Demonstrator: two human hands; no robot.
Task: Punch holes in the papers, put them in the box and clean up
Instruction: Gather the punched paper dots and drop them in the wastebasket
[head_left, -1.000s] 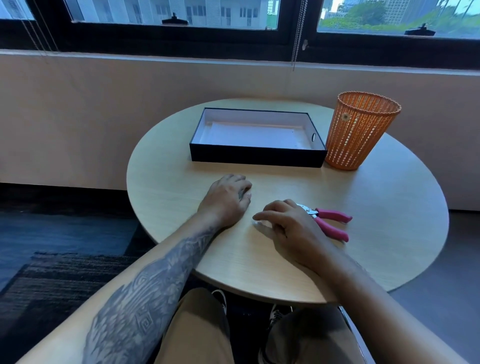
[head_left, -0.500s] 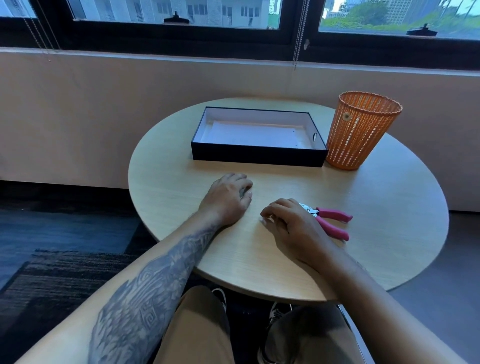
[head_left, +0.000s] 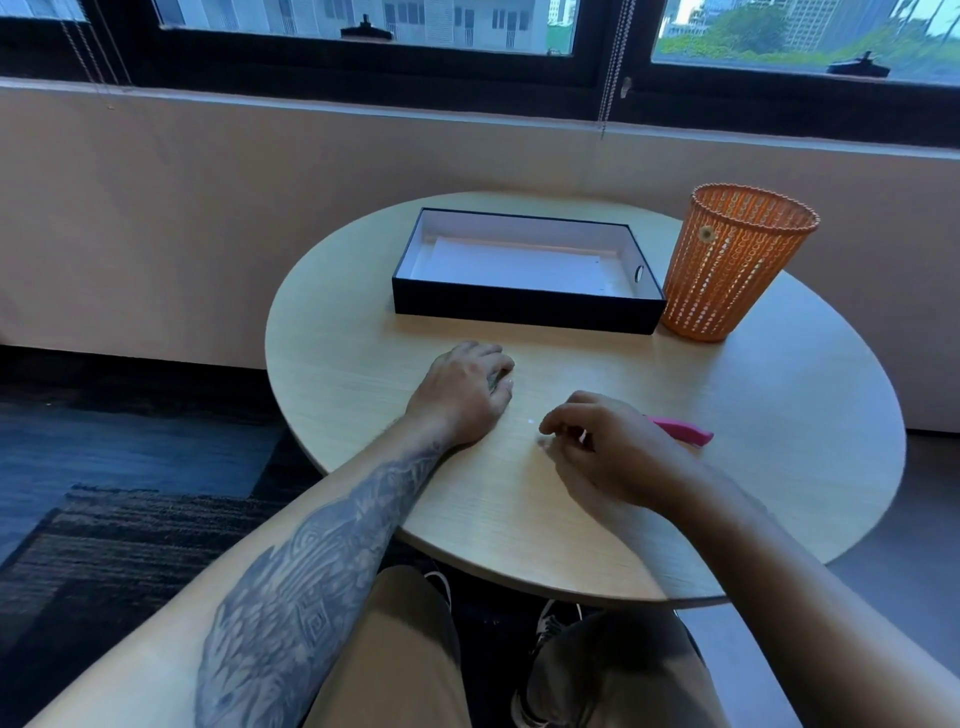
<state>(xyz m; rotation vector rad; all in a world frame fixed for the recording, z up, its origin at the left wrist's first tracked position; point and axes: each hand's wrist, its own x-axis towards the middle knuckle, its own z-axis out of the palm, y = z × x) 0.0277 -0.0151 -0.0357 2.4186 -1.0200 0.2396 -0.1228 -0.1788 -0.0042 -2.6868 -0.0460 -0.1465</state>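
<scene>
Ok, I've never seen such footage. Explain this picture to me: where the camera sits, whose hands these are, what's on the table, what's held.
No machine: a person wears one camera on the head, looking down at their own hands. The left hand rests on the round table, holding nothing visible. The right hand curls over tiny white specks; whether it pinches one is unclear. Partly behind it lies a pink hole punch. Further back: a black box with paper inside, and an orange basket.

Left hand (head_left: 462, 395) rests on the table (head_left: 779, 405); right hand (head_left: 613, 452) curls by the pink punch (head_left: 685, 431).
</scene>
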